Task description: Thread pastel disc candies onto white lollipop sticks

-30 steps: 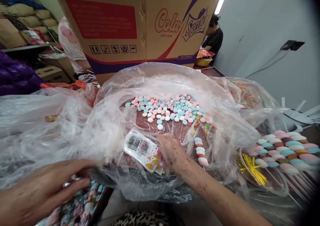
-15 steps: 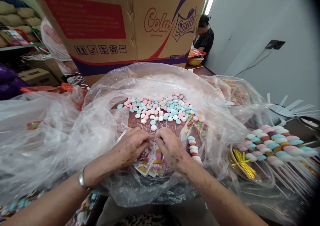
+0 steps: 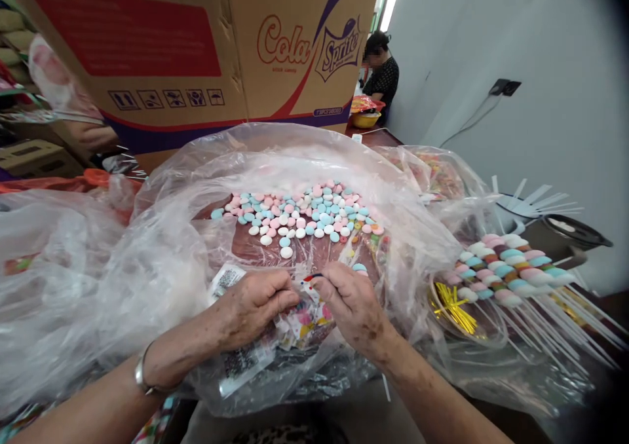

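My left hand (image 3: 253, 306) and my right hand (image 3: 351, 303) meet over a small printed packet (image 3: 304, 316), both with fingers pinched on its top edge. The packet lies on a large clear plastic bag (image 3: 162, 260) spread open in front of me. Just beyond the hands a heap of pink, blue and white candy discs (image 3: 299, 215) rests on the plastic. More printed packets with barcodes (image 3: 223, 280) lie under my left hand. A metal bracelet (image 3: 141, 375) shows on my left wrist.
A big Cola/Sprite cardboard box (image 3: 196, 57) stands behind the bag. To the right lie twisted pastel marshmallow sticks (image 3: 511, 267) and gold twist ties (image 3: 452, 300) under plastic. A person (image 3: 378, 77) stands in the far corner by the white wall.
My left hand came over from the lower left and joined the right hand on the packet. The camera has turned slightly right.
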`<state>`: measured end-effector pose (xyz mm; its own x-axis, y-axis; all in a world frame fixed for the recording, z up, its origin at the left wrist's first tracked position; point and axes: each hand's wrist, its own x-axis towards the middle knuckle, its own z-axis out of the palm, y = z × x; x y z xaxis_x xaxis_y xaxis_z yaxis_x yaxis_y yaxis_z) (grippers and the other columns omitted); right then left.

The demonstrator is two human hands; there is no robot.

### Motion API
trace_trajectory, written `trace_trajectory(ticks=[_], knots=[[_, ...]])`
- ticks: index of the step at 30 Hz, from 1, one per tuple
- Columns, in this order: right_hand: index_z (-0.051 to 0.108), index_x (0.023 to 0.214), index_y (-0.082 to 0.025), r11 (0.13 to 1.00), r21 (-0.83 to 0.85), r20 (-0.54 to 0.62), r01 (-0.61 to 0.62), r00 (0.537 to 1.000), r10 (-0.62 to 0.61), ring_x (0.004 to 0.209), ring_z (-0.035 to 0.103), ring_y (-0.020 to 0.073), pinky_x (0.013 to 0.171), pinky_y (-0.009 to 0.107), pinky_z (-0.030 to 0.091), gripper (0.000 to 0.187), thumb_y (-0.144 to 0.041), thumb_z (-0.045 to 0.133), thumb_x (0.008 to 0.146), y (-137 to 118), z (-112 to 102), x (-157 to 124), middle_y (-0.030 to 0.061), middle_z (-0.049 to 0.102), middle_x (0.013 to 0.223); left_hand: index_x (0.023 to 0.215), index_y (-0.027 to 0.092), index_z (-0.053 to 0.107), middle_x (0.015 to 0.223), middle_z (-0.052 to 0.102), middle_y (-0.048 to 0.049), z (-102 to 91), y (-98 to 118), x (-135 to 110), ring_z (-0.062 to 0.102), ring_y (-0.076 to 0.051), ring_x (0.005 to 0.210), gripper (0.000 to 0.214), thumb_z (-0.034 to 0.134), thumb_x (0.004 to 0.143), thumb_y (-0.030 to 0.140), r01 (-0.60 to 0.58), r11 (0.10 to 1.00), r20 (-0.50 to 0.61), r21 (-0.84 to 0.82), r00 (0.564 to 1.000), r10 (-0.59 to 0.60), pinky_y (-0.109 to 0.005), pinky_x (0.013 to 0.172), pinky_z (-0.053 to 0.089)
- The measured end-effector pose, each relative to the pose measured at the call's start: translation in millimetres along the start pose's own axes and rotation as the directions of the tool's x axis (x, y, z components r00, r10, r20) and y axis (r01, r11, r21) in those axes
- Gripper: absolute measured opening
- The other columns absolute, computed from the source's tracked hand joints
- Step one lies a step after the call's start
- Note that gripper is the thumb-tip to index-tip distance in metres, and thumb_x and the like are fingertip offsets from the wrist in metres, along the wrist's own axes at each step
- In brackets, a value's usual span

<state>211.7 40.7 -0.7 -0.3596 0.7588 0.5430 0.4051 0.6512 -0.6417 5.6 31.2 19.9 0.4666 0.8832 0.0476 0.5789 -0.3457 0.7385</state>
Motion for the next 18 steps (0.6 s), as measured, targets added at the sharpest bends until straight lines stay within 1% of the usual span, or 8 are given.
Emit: trace_trajectory(ticks=[2, 4, 7, 9, 12, 14, 16, 18], knots=[[0.035, 0.065, -0.022, 0.998, -0.059, -0.054, 0.021, 0.998, -0.024, 0.06, 0.043, 0.012, 0.06, 0.026, 0.033, 0.035, -0.024, 0.044, 0.098, 1.5, 0.0, -2.6, -0.0038, 0.042, 0.061, 0.065, 0.019, 0.05, 0.063, 0.046, 0.0056, 1.2, 6.1, 2.5, 0.041, -0.011, 0.058, 0.035, 0.046, 0.096, 0.035, -0.01, 0.999, 0.009, -0.04, 1.0, 0.011, -0.023, 0.055, 0.032], [0.034, 0.064, -0.023, 0.995, -0.094, -0.083, 0.029, 0.996, -0.036, 0.058, 0.041, 0.0119, 0.059, 0.026, 0.032, 0.037, -0.025, 0.043, 0.1, 3.3, 0.1, -4.9, -0.0042, 0.041, 0.059, 0.065, 0.019, 0.051, 0.063, 0.048, 0.0054, 3.0, 11.6, 5.8, 0.043, -0.011, 0.057, 0.037, 0.044, 0.097, 0.037, -0.011, 0.995, 0.041, -0.098, 0.999, 0.015, -0.023, 0.055, 0.034], [0.034, 0.063, -0.023, 0.994, -0.104, -0.109, 0.019, 0.994, -0.03, 0.057, 0.041, 0.0119, 0.058, 0.026, 0.031, 0.038, -0.026, 0.041, 0.1, 5.0, -2.0, -8.0, -0.0043, 0.04, 0.059, 0.074, 0.02, 0.056, 0.065, 0.052, 0.0058, 7.4, 15.1, 10.9, 0.047, -0.011, 0.056, 0.024, 0.051, 0.093, 0.035, 0.034, 0.966, 0.061, -0.255, 0.998, -0.019, -0.022, 0.053, 0.037], [0.037, 0.064, -0.022, 0.997, -0.071, -0.089, -0.021, 0.996, 0.015, 0.059, 0.043, 0.012, 0.059, 0.026, 0.033, 0.036, -0.026, 0.042, 0.099, 4.6, -6.1, -9.7, -0.0038, 0.043, 0.061, 0.076, 0.02, 0.057, 0.064, 0.052, 0.0065, 10.3, 14.6, 13.5, 0.046, -0.01, 0.055, 0.018, 0.056, 0.089, 0.033, 0.067, 0.945, 0.04, -0.321, 0.998, -0.057, -0.022, 0.052, 0.036], [0.052, 0.077, -0.021, 0.994, 0.023, 0.023, -0.11, 0.994, 0.11, 0.066, 0.048, 0.0126, 0.063, 0.025, 0.037, 0.017, -0.023, 0.049, 0.094, 2.4, -15.2, -12.1, -0.0025, 0.053, 0.07, 0.07, 0.019, 0.058, 0.061, 0.049, 0.0063, 12.4, 13.4, 15.5, 0.044, -0.011, 0.055, 0.026, 0.055, 0.09, 0.035, 0.079, 0.957, 0.029, -0.279, 0.997, -0.074, -0.021, 0.051, 0.034], [0.057, 0.087, -0.021, 0.986, 0.076, 0.076, -0.147, 0.987, 0.142, 0.069, 0.05, 0.0127, 0.064, 0.024, 0.039, 0.007, -0.018, 0.051, 0.09, 1.8, -20.4, -13.9, -0.0022, 0.056, 0.075, 0.068, 0.019, 0.058, 0.06, 0.049, 0.0059, 12.9, 13.7, 16.1, 0.045, -0.011, 0.056, 0.032, 0.051, 0.092, 0.038, 0.083, 0.962, 0.07, -0.26, 0.995, -0.067, -0.022, 0.051, 0.034], [0.058, 0.084, -0.021, 0.982, 0.096, 0.074, -0.161, 0.985, 0.155, 0.069, 0.051, 0.0123, 0.064, 0.024, 0.039, 0.011, -0.015, 0.051, 0.09, 2.5, -23.1, -15.7, -0.0025, 0.057, 0.074, 0.067, 0.019, 0.058, 0.061, 0.049, 0.0058, 13.8, 14.6, 16.6, 0.045, -0.011, 0.056, 0.036, 0.047, 0.094, 0.04, 0.098, 0.962, 0.111, -0.255, 0.991, -0.072, -0.022, 0.052, 0.034], [0.056, 0.077, -0.02, 0.983, 0.08, 0.04, -0.164, 0.986, 0.161, 0.068, 0.051, 0.0123, 0.064, 0.024, 0.038, 0.017, -0.017, 0.051, 0.092, 3.8, -23.4, -17.2, -0.0026, 0.056, 0.071, 0.068, 0.019, 0.059, 0.061, 0.05, 0.006, 15.7, 15.1, 16.9, 0.045, -0.011, 0.056, 0.037, 0.046, 0.095, 0.04, 0.115, 0.962, 0.123, -0.246, 0.989, -0.087, -0.022, 0.053, 0.035]])
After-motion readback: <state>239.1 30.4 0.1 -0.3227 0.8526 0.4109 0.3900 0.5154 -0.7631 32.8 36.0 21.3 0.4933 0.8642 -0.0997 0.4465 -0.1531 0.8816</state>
